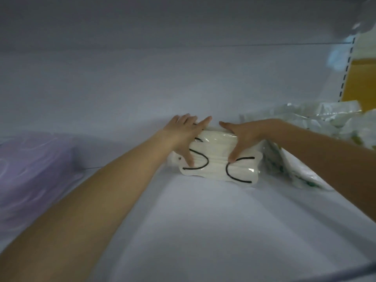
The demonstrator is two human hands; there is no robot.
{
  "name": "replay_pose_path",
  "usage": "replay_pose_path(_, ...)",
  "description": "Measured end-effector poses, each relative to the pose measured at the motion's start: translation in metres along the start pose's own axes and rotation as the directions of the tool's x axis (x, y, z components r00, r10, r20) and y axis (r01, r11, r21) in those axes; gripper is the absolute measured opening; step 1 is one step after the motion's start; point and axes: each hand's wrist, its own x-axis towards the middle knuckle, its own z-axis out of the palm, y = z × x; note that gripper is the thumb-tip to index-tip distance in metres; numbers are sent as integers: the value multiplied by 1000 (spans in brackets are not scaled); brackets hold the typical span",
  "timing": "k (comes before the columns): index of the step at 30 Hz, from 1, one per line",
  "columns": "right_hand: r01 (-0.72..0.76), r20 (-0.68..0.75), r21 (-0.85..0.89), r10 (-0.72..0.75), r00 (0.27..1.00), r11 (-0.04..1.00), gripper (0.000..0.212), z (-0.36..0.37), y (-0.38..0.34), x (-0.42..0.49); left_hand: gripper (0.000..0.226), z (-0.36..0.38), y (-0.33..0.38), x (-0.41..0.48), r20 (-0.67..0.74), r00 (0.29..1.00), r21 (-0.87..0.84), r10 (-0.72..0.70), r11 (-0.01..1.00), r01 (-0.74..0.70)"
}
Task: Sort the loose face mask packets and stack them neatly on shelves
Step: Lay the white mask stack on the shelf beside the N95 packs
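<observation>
Gripping white packet stack [215, 161] from both ends: left hand [183, 137] and right hand [247, 136] wrapped over the top edge, thumbs pressing on the front face. Sitting on shelf [183, 231], middle, toward the back wall; purple packets [30, 169] well apart on the left, loose green-printed pile [305, 155] just beside on the right. Probably light, soft, squashy; glossy film, so likely slippery layer to layer. Best to squeeze inward at the ends, thumbs low, keeping it level. Risk of shearing top packets off if shoved hard.
</observation>
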Motion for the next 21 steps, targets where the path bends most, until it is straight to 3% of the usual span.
replay_pose_path(5,-4,-65,-36,1,998,999,126,4,1,4,123,2,2,6,132,990,-187,-40,980,64)
replay_pose_path(10,45,-124,-133,-61,990,990,115,0,-6,4,87,4,8,-1,96,989,-220,-111,967,130)
replay_pose_path(14,56,-146,-232,-92,985,971,111,-11,-10,2,103,3,11,-3,59,979,-202,-195,958,203)
replay_pose_path(17,5,-117,-320,-45,992,947,122,-6,-11,-1,126,13,13,-13,-19,981,-114,-191,976,187)
replay_pose_path(21,1,-199,-172,-35,979,985,125,-2,-4,-12,131,15,2,-29,-188,966,-90,-180,982,165)
